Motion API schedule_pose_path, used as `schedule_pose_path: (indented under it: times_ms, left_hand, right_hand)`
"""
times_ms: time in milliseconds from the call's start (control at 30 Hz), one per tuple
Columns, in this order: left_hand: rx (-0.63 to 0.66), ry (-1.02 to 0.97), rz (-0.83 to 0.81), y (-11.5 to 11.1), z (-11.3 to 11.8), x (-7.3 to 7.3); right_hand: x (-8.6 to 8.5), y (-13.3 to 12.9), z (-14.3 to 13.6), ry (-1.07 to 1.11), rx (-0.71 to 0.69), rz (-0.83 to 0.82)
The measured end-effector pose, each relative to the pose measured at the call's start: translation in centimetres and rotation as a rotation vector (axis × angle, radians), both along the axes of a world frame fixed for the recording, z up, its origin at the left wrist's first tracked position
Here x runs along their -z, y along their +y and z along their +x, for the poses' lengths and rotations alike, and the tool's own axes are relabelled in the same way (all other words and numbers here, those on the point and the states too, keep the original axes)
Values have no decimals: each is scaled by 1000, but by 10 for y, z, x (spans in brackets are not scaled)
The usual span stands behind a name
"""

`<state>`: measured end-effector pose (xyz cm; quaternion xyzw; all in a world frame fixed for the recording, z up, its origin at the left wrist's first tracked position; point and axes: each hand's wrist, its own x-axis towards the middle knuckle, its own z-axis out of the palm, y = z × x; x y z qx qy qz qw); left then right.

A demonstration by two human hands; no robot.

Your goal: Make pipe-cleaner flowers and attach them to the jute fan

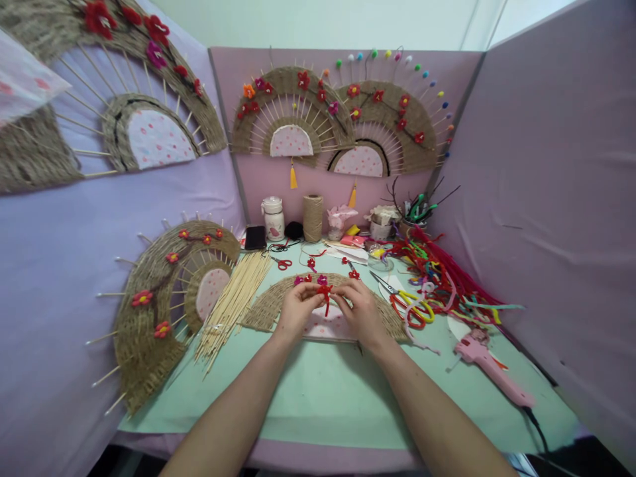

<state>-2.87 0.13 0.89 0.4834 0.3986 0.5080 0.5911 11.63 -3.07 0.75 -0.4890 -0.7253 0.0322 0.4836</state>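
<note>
Fans of woven twine stand at far left: a big one (211,129) up on the lilac side wall, with red flowers along its rim, and a lower one (136,344) leaning below it, sticks poking out all round. Next comes a loose bundle of thin wooden sticks (233,301) slanting across the green tabletop (318,404), then a small pair of red scissors (284,264) behind it. In the middle lies another twine fan (268,303), flat on the tabletop. The left hand (301,308) is over it, thumb and index finger pinching one side of a red fuzzy flower (325,290), which sits above the fan between the two hands, a short tail hanging down. The right hand (362,311) grips the other side between thumb and fingertips; how its outer fingers lie, I cannot tell. Just right of the fan rest yellow-handled scissors (421,306), blades open, and behind them a tangled heap of coloured pipe cleaners (444,275). Farthest right, a pink glue gun (497,375) lies on its side, black cord trailing off.
</note>
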Motion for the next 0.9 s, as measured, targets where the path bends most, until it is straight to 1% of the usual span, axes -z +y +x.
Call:
schedule_pose_path:
  times_ms: [100, 167, 267, 400, 533, 667, 800, 900]
  left_hand:
    - [12, 65, 65, 1, 0, 2]
    - [33, 98, 102, 1, 0, 4]
    - [34, 134, 132, 1, 0, 6]
    - [7, 130, 140, 2, -1, 9]
    - [9, 11, 66, 3, 1, 12]
    - [99, -109, -60, 1, 3, 6]
    - [164, -121, -145, -2, 1, -1]
    - [189, -98, -131, -1, -1, -3]
  right_hand:
    - [0, 3, 3, 144, 1, -77]
    - [0, 4, 4, 186, -10, -123]
    - [-1, 4, 5, 188, -23, -155]
    - [-3, 2, 3, 170, -18, -147]
    - [-3, 2, 0, 178, -1, -150]
    - [-2, 3, 0, 228, 14, -200]
    - [-3, 4, 1, 265, 2, -263]
    - [-4, 3, 1, 322, -21, -323]
